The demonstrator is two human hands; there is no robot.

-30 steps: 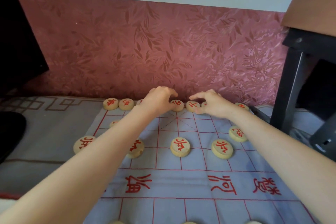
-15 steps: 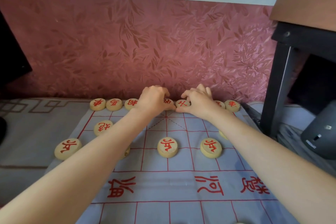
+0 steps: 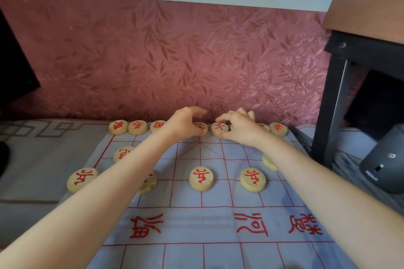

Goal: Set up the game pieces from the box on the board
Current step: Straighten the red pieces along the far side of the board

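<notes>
Right hand (image 3: 240, 130) pinches a disc (image 3: 219, 129), left hand (image 3: 185, 122) arches over the next disc (image 3: 201, 130), grip unclear; crowded fingers could knock neighbours askew.

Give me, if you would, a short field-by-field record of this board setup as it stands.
Surface: cloth xiangqi board, red grid
Far row: wooden pieces with red characters along the far edge
Left hand: curled over the middle far-row piece, grip unclear
Right hand: pinches the adjacent piece
Soldier pieces: three in full view, one part-hidden under the left forearm
</notes>
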